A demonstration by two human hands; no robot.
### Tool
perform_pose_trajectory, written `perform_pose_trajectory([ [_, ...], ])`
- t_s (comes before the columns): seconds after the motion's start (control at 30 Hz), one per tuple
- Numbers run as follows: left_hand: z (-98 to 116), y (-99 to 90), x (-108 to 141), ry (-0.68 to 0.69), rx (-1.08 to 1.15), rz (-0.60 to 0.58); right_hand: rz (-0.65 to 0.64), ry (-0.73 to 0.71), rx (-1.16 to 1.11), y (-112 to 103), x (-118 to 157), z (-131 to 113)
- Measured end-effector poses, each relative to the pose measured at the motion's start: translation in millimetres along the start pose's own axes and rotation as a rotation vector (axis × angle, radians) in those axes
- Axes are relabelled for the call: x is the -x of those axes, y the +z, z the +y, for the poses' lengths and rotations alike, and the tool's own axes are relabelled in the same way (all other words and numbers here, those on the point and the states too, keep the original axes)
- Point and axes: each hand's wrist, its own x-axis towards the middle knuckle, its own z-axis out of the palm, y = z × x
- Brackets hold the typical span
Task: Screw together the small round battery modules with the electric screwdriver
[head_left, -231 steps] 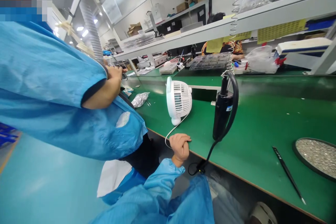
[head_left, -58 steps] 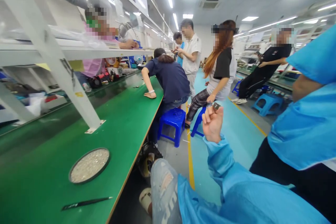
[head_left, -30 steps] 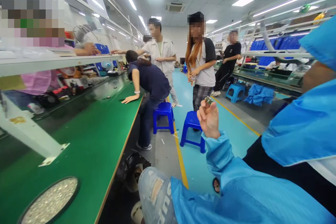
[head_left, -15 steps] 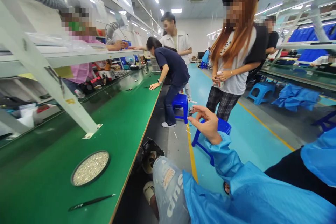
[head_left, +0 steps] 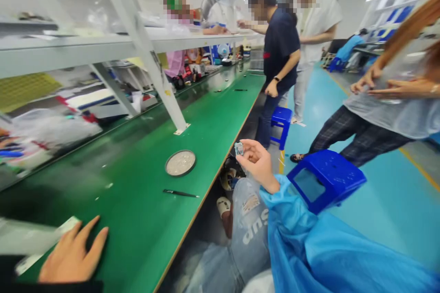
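My right hand, in a blue sleeve, is raised beside the table edge. Its thumb and index finger pinch a small silvery square metal part; its exact kind is too small to make out. My left hand, with a dark cuff, rests over the green tabletop at the lower left, fingers spread and holding nothing visible. It lies next to a whitish strip. Farther along the table are a round shallow dish full of small pale metallic pieces and a pair of black tweezers.
A slanted white post stands on the table under a white shelf. Plastic bags lie at the left. One blue stool stands at the right, another farther back. A person in navy stands at the table.
My view has swung left and down, bringing my left hand into sight. My right hand still pinches the small part. The person in navy has straightened up, lifting a hand off the table.
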Motion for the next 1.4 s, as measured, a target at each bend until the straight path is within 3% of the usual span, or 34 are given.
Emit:
perform_pose_trajectory([
  [0.23, 4, -5.0, 5, -0.011, 0.006, -0.071, -0.209, 0.165, -0.225, 64, 19, 18],
  [0.4, 17, -12.7, 12, -0.039, 0.009, -0.04, -0.327, 0.187, -0.225, 88, 24, 19],
  [0.63, 26, -14.7, 17, -0.043, 0.016, 0.024, -0.36, 0.126, -0.145, 106, 21, 28],
  [0.97, 25, -17.6, 20, -0.072, 0.059, -0.041, -0.374, 0.223, -0.11, 127, 6, 88],
  [1.17, 28, -17.1, 20, -0.088, 0.087, -0.014, -0.495, 0.242, -0.051, 123, 8, 89],
  [1.4, 30, -19.9, 20, -0.092, 0.066, -0.025, -0.513, 0.291, -0.073, 126, 6, 85],
])
